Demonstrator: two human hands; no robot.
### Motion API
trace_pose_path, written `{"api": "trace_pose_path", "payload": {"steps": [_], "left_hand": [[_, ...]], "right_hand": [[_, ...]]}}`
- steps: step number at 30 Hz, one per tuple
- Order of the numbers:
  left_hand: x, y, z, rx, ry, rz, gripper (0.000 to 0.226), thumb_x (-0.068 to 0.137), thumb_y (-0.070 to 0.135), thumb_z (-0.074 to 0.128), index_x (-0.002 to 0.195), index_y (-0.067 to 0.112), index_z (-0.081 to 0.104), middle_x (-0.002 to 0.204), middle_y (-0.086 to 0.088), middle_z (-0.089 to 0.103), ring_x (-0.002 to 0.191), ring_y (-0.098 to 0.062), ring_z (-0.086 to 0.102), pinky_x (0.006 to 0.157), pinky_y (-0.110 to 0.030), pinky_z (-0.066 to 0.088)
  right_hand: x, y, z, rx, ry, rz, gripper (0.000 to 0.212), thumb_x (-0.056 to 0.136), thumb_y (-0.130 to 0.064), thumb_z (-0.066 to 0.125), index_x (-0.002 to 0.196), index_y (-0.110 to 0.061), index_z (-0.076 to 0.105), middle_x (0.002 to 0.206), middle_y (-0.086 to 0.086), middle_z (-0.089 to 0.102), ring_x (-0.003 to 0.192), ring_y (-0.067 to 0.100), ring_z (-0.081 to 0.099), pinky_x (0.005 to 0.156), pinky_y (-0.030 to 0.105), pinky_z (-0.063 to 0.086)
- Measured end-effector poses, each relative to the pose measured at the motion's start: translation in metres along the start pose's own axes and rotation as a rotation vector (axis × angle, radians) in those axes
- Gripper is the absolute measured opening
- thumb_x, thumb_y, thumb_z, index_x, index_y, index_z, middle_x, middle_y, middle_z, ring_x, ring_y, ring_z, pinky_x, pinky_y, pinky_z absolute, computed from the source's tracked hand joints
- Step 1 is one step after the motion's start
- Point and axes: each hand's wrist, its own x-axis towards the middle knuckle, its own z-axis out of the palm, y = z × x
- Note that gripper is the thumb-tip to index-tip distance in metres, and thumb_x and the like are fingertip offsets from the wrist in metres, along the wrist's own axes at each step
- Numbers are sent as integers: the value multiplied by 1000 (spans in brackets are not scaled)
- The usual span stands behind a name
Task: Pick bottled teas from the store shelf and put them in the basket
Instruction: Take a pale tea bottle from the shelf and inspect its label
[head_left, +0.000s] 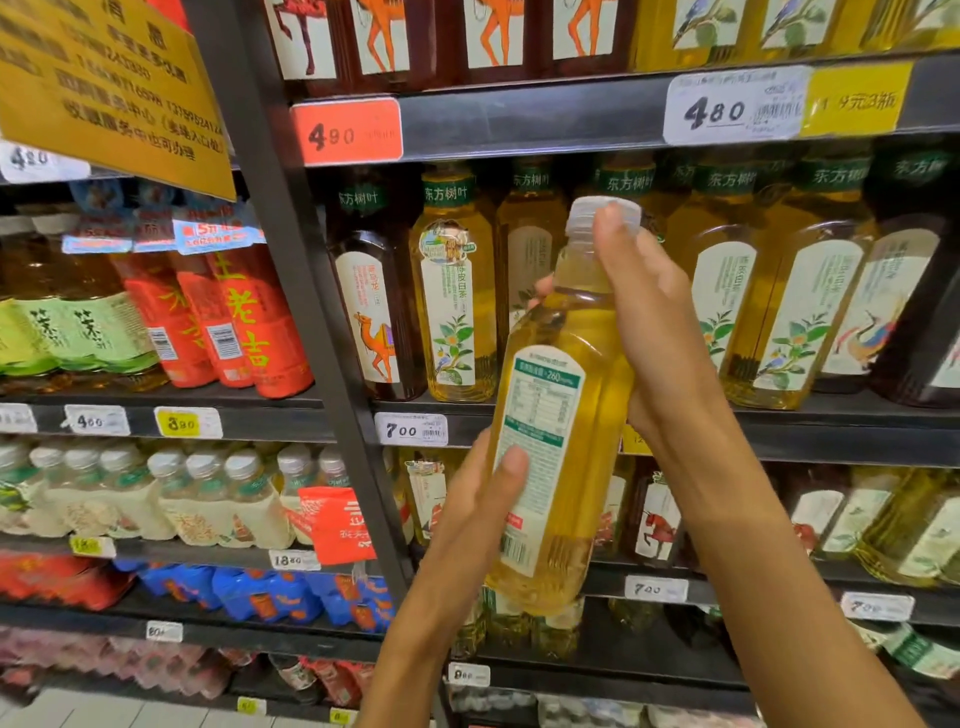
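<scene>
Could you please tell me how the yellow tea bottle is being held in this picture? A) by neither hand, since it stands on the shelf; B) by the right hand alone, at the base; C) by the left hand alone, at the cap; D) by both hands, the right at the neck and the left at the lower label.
D: the right hand wraps the neck of the yellow tea bottle while the left hand holds its lower label, off the shelf.

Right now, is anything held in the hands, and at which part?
Yes, one tea bottle. The right hand grips its neck and shoulder, one finger on the cap. The left hand holds the lower label.
</scene>
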Motion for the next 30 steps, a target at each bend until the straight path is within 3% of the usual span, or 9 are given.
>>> {"api": "trace_pose_path", "payload": {"steps": [4,7,9,12,18,20,22,27,30], "left_hand": [[1,1,4,-72,37,-99,39,61,83,49,96,68,59,106,32,66,104,7,61,77,-11,51],[2,-8,3,-322,-24,-244,90,54,85,60,130,37,56,129,-1,63,119,-22,58,98,-43,47],[6,-8,7,-472,-102,-373,96,63,79,60,134,15,55,120,-18,64,106,-31,64,86,-44,53],[11,-13,12,-607,-172,-562,83,89,69,34,131,-1,50,103,-24,68,86,-37,68,73,-44,57],[10,-16,-15,-258,-43,-201,68,80,78,40,122,31,64,122,-3,67,113,-21,63,87,-35,54],[6,-17,-14,-92,-1,-197,66,65,90,45,120,55,56,128,21,60,120,-3,56,102,-41,45],[4,-16,-7,-24,17,-189,58,57,91,52,109,66,55,119,33,60,113,7,56,104,-41,41],[4,-8,9,-286,3,-245,52,66,81,52,103,48,70,116,5,70,109,-17,66,85,-34,55],[1,-5,10,-484,-6,-272,62,73,71,51,120,33,66,125,-13,64,106,-31,66,84,-43,57]], "right_hand": [[8,-2,-15,41,-118,114,35,94,-47,50,117,-22,57,104,13,72,97,24,70,83,39,56],[12,4,-24,148,-213,183,46,95,-51,44,125,-18,57,115,14,67,110,27,63,97,45,50],[9,10,-20,314,-292,236,49,99,-49,33,122,-13,57,107,15,69,103,28,65,95,44,51],[4,13,-13,488,-351,282,53,99,-48,28,120,-7,54,92,13,70,88,26,70,88,41,53],[-1,6,-14,182,-168,127,34,94,-46,50,107,-17,62,91,9,74,86,22,71,75,31,58],[0,7,-11,108,-73,139,27,92,-46,54,102,-22,64,89,6,75,79,17,73,65,26,58],[1,8,-9,101,-32,232,30,92,-45,55,101,-17,65,84,6,75,71,16,71,62,27,58],[7,12,-19,-5,-91,326,28,94,-42,53,100,-18,65,89,9,74,78,17,70,74,32,55],[5,18,-18,129,-112,330,27,95,-39,52,104,-16,64,86,3,74,80,14,70,71,27,54]]}}
